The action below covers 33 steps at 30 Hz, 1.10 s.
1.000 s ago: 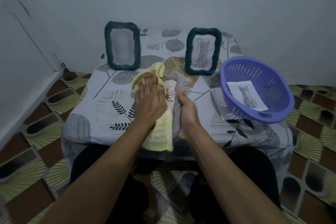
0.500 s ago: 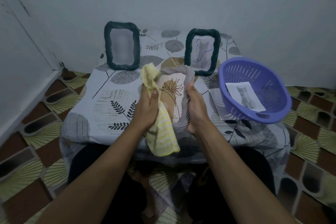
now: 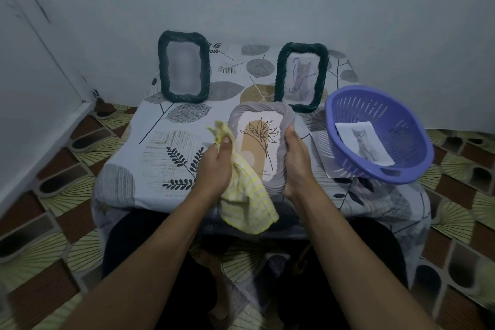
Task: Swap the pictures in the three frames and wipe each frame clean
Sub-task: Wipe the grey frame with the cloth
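One grey frame [image 3: 288, 118], clasped by the right grip [image 3: 294, 162], could be knocked loose if wiped hard with the cloth [image 3: 249, 202] clutched in the left grip [image 3: 215, 167]

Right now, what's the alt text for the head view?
A person's right hand holds a grey frame with a leaf print tilted up at the table, while the left hand grips a yellow cloth at its left edge. Behind stand the left green frame and the right green frame with a cat picture; a purple basket holds a loose cat print.
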### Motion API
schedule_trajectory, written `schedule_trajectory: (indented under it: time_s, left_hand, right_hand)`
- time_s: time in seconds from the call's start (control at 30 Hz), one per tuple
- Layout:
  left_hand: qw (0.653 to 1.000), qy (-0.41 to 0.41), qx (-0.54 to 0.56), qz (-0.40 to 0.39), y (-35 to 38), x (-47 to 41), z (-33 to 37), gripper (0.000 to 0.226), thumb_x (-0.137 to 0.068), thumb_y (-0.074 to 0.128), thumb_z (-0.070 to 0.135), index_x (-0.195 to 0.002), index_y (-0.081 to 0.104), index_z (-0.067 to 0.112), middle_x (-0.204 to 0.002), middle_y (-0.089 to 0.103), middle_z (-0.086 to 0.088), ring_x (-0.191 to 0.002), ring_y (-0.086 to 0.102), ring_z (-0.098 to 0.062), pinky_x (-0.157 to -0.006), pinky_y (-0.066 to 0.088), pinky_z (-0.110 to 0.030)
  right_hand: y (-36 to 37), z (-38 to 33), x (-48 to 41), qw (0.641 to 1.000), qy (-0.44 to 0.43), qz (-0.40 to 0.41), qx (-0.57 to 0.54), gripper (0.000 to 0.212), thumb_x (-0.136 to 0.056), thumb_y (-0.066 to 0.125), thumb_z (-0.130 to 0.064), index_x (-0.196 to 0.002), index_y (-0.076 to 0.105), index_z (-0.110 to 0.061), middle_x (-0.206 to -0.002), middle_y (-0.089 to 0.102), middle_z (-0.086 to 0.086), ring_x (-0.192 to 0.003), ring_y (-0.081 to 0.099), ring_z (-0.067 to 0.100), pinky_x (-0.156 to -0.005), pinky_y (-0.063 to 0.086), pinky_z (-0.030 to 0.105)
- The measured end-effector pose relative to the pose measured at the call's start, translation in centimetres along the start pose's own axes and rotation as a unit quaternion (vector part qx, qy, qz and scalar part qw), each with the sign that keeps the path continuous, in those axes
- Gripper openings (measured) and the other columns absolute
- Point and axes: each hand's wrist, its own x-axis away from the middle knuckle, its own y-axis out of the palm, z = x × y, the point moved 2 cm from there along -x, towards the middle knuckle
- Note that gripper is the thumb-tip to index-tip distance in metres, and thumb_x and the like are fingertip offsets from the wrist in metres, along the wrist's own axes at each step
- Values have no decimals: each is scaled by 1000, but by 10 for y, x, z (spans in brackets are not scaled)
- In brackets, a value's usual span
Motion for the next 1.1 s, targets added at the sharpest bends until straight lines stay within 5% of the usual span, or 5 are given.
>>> schedule_trajectory:
  time_s: [0.23, 0.37, 0.87, 1.0, 1.1]
  left_hand:
    - [999, 19, -34, -22, -1, 4, -2, 41, -106, 35, 44, -121, 50, 10, -109, 59, -6, -100, 56, -22, -74, 36, -32]
    - [975, 67, -212, 6, 1, 9, -6, 75, -104, 36, 40, -156, -6, 4, -164, -15, -13, -150, 4, -30, -118, 11, -46]
    - [959, 167, -198, -113, -10, -19, 22, 66, -108, 22, 34, -155, -18, 11, -165, -18, -4, -149, -13, -8, -116, -5, -21]
    - [949, 184, -199, -163, -3, -2, 6, 73, -94, 20, 30, -153, -21, 18, -164, -22, 0, -145, -18, 0, -116, -5, -20]
    - [979, 154, -106, -85, -6, -3, 4, 65, -106, 30, 28, -158, -7, 16, -167, -8, -1, -150, -7, -6, -122, 0, -25]
  right_hand:
    - [9, -3, 5, 998, -16, 28, 48, 31, -109, 35, -31, -116, 62, -15, -111, 70, -2, -101, 68, 2, -95, 55, 28]
    - [20, -4, 13, 996, -25, 55, 59, 49, -105, 42, -40, -138, 53, -6, -138, 59, 18, -127, 57, 28, -113, 41, 49]
    - [27, -10, 13, 995, -18, 39, 85, 32, -108, 39, -31, -80, 48, -20, -51, 50, -14, -48, 42, -4, -51, 37, 15]
    - [25, -9, 11, 997, -36, 44, 50, 55, -99, 46, -45, -115, 54, 8, -116, 56, 40, -95, 62, 32, -98, 50, 48]
    - [22, -10, 16, 998, -14, 51, 38, 46, -106, 40, -36, -136, 54, -4, -133, 62, 15, -119, 62, 25, -108, 46, 40]
